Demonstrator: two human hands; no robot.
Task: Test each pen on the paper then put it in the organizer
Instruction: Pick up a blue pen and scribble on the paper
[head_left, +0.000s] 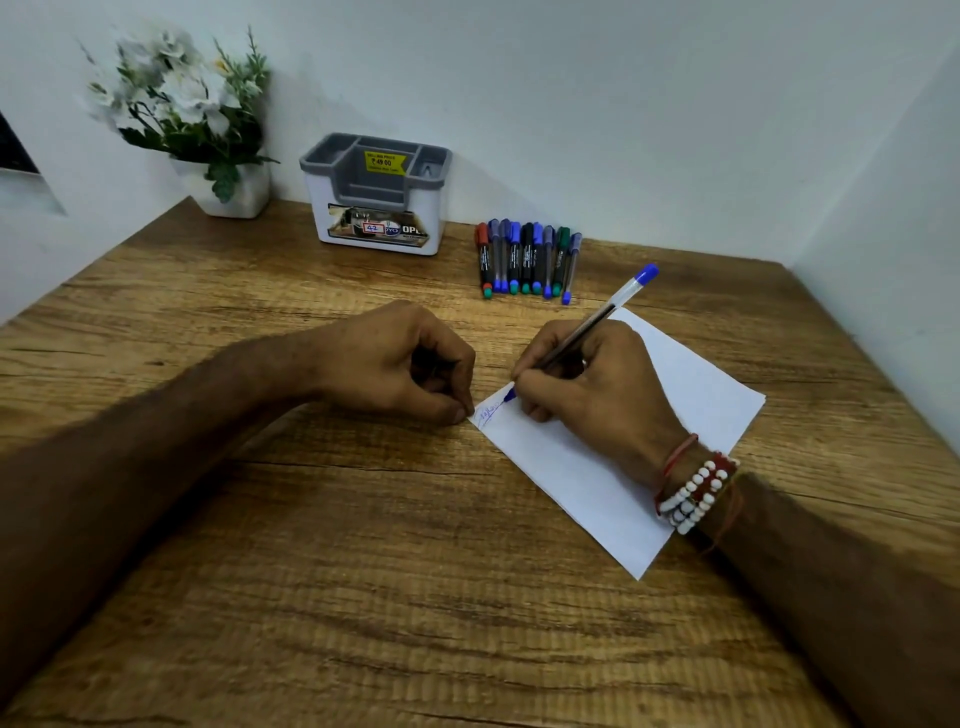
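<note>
Currently, the right hand (587, 384) grasps a clear-barrelled blue pen (602, 317) between thumb and fingers. The pen tip touches the paper (691, 395) close to its left corner, at the end of a short blue scribble (491, 410). The barrel is tilted, with its blue rear end pointing up and away over the far edge of the paper. The heel of the right hand rests on the paper, and beaded bracelets (693, 493) sit on the wrist above the near edge of the paper.

The left hand (405, 364) lies just left of the paper, clenched loosely with nothing visible inside it. Its thumb tip touches the left corner of the paper.

The paper lies flat on the wooden counter (311, 545), turned at an angle. A row of capped pens (527, 257) lies side by side beyond the paper. The grey-and-white organizer (376, 197) stands beyond the paper to the left, against the wall. A white flower pot (228, 192) stands farther left of the paper.
</note>
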